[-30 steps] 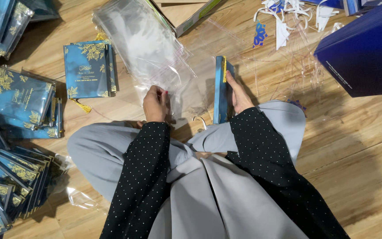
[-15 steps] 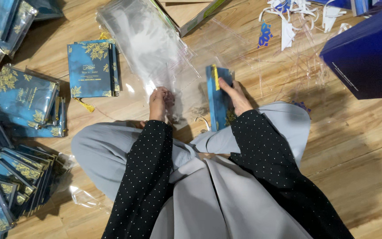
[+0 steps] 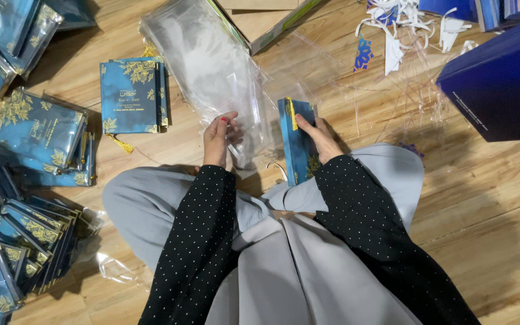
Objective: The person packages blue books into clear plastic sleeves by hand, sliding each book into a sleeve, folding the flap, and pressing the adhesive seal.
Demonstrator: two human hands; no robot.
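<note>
**Head view: a blue booklet in one hand, a clear sleeve in the other**

Head camera looks down on a person seated on a wooden floor [image 3: 501, 241], and the largest thing beyond the two grips is a dark blue box [image 3: 501, 84], up and to the right of the right hand. Beyond and left of the left hand, piles of blue booklets already in glossy wrap [image 3: 37, 129] cover the floor, with a further fanned row [image 3: 25, 241] well to the left of the person's knee. These look finished. One small stack of unwrapped booklets [image 3: 130, 96], blue with gold leaf print and a gold tassel, lies just left of the left hand, so some work seems left.

Directly above the left hand lies a long bundle of clear plastic sleeves [image 3: 206, 66]. The left hand [image 3: 219, 139] has its fingers pinched shut on the near end of that bundle; whether it grips one sleeve or several I cannot tell, as the plastic is clear. Close by to the right, the right hand [image 3: 319, 139] is closed around a blue booklet [image 3: 296, 147], held on edge with its gold strip uppermost, just above the lap.

Far past the right hand lie small white and blue paper scraps [image 3: 404, 36], and a flat cardboard tray [image 3: 266, 18] sits above both hands.
</note>
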